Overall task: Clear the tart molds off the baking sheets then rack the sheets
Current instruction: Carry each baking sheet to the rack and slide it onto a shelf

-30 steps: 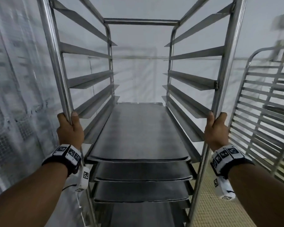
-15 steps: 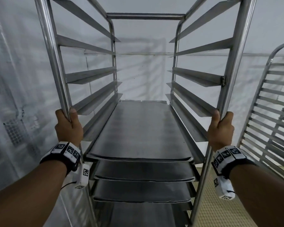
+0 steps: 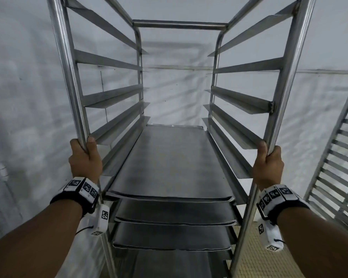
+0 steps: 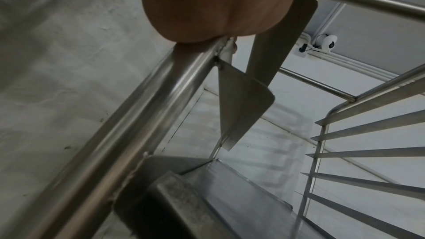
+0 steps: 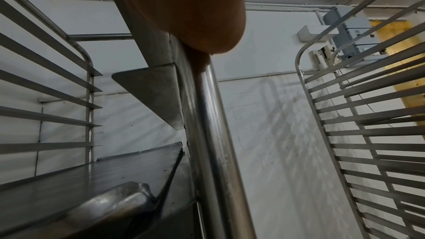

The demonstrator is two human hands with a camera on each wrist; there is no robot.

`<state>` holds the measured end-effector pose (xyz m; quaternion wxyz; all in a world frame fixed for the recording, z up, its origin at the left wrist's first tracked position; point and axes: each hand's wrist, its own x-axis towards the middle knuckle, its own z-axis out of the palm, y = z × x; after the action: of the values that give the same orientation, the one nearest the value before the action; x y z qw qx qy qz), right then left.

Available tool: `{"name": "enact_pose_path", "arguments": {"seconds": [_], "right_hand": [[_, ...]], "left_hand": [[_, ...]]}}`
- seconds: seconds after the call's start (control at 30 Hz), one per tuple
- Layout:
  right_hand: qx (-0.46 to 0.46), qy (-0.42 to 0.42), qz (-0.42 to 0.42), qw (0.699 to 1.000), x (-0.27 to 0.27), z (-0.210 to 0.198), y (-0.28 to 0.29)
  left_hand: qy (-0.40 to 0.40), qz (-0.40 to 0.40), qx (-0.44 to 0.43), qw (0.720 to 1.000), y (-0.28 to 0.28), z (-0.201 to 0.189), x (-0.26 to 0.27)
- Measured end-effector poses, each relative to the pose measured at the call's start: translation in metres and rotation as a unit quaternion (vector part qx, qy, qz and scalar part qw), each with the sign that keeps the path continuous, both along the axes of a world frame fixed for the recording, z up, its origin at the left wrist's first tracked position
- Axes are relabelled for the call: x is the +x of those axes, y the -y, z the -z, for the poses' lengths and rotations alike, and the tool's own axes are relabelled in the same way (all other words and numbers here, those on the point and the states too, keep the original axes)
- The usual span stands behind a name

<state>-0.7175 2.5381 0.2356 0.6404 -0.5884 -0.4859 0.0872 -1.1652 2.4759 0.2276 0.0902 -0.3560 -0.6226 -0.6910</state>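
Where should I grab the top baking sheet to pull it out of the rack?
Probably by the top baking sheet's near short edge, coming from the open front where the left hand and right hand hold the rack posts. Its long sides sit on the side rails, so only that front lip is free.

Left hand grips rack post

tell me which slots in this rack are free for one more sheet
Free: the runner pairs above the top baking sheet, between the two front posts that the left hand and right hand grip. Crowded: below it, sheets fill consecutive levels.
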Motion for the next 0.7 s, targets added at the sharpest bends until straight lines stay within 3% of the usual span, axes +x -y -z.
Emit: {"name": "enact_pose_path", "arguments": {"seconds": [0.33, 0.7], "right_hand": [[0.015, -0.027, 0.0, 1.0, -0.008, 0.002, -0.069], [0.026, -0.02, 0.012, 0.999, -0.017, 0.008, -0.083]], "left_hand": [[-0.001, -0.012, -0.009, 1.0, -0.061, 0.002, -0.004], [-0.029, -0.007, 0.007, 1.0, -0.079, 0.004, -0.005]]}}
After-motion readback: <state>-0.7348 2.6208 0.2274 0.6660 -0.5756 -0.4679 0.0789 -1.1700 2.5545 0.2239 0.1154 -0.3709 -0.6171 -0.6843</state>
